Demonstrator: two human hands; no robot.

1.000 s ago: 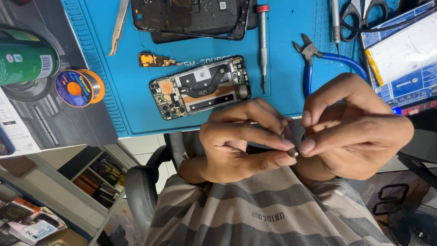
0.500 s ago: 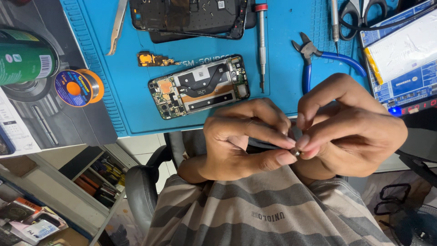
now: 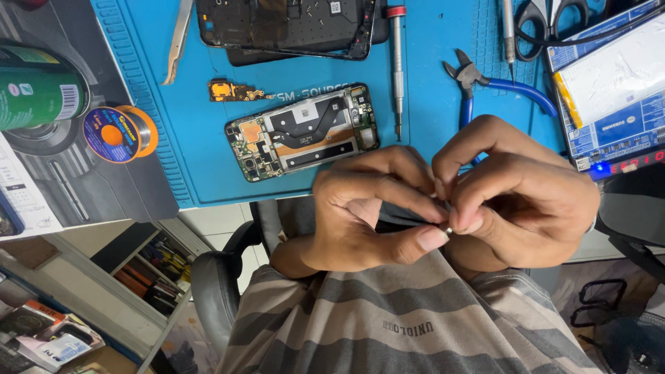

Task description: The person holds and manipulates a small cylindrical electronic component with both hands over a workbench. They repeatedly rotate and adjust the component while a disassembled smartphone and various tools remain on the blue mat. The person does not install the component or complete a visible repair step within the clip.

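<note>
Both hands pinch a tiny dark part (image 3: 409, 216) above the lap, off the blue mat's (image 3: 429, 149) near edge: left hand (image 3: 367, 215) steadies, right hand (image 3: 516, 197) fingers closed tight. Best worked slowly, grip firm.

Single head-worn view, looking steeply down, close over both hands (image 3: 450, 208) held above the striped lap. Blue work mat (image 3: 429, 138) fills upper frame; floor and chair show below. No second view.

Black office chair (image 3: 215, 291) and shelving (image 3: 149, 266) over pale floor (image 3: 215, 218)
</note>
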